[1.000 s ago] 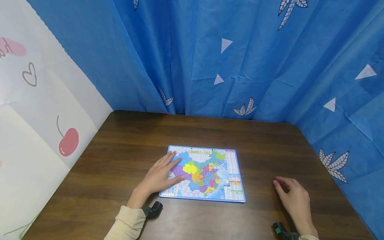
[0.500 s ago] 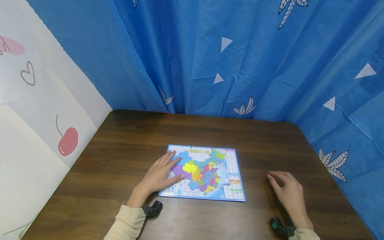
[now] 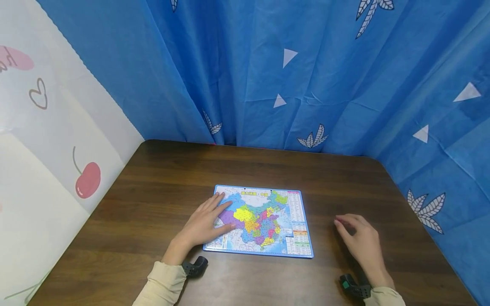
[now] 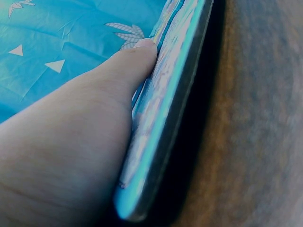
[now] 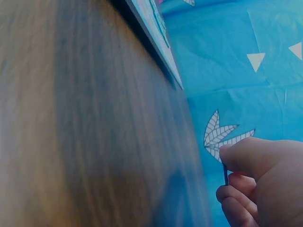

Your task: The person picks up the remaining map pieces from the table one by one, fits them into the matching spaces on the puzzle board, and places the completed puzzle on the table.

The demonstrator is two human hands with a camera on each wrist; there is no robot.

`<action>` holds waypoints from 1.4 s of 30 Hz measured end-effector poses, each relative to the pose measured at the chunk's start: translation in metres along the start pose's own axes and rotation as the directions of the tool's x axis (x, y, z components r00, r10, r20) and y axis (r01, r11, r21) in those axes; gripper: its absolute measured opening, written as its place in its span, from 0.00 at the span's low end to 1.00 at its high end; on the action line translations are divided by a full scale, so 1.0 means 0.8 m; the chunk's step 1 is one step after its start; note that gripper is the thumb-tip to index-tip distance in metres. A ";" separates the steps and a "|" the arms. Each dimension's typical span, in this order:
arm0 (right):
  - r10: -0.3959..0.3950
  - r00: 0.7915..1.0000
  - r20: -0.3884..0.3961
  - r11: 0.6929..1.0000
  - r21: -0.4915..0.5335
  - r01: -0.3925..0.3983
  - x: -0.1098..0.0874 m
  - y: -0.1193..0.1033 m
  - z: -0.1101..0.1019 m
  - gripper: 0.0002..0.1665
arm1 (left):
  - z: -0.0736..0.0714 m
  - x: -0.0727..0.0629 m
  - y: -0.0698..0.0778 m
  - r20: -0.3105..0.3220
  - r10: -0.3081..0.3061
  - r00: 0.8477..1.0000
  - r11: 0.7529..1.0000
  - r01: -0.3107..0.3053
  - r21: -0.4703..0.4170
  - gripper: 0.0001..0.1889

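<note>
A map puzzle board [image 3: 235, 244] with a blue border and coloured regions lies flat on the dark wooden table. My left hand [image 3: 200, 223] rests on its left part, fingers spread and straight. In the left wrist view the thumb [image 4: 142, 54] lies along the map face, close to the board's dark edge [image 4: 177, 113]. To the right of the board, apart from it, is my right hand [image 3: 363, 244]. Its thumb and fingers pinch a small thin puzzle piece [image 5: 225, 174], seen edge-on as a dark strip; most of its face is hidden by the fingers.
The brown tabletop [image 3: 164, 170] surrounds the board. A blue curtain [image 3: 249, 85] with leaf and triangle prints hangs along the back and right edges. At the left is a white printed sheet [image 3: 53, 140]. Dark camera mounts sit on both wrists.
My right hand has moved left and slightly away from me, nearer the board, with the puzzle piece still pinched. The left hand and the board have stayed in place.
</note>
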State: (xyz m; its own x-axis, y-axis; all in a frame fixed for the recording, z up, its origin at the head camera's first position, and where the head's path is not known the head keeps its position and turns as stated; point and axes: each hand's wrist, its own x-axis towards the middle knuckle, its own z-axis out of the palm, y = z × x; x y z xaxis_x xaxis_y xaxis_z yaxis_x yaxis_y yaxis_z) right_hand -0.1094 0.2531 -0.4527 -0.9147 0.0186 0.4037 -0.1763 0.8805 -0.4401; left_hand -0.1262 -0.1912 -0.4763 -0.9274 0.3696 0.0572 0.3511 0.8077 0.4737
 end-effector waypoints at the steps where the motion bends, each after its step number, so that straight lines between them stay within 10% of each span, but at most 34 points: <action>1: -0.004 1.000 0.000 1.000 0.001 0.004 0.001 -0.002 0.001 0.11 | 0.000 0.000 0.000 0.002 0.000 1.000 1.000 0.000 0.001 0.41; 42: -0.068 0.989 0.130 0.986 0.162 0.047 0.039 -0.084 0.058 0.15 | 0.000 0.001 0.001 0.021 -0.022 1.000 1.000 0.021 0.012 0.42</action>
State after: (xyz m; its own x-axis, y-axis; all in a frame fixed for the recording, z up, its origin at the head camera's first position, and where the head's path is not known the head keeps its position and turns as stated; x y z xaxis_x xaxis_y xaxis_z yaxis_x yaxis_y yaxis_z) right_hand -0.1428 0.1722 -0.4475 -0.9399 -0.1034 0.3253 -0.2757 0.7917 -0.5451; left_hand -0.1270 -0.1906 -0.4758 -0.9318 0.3618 0.0282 0.3327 0.8208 0.4642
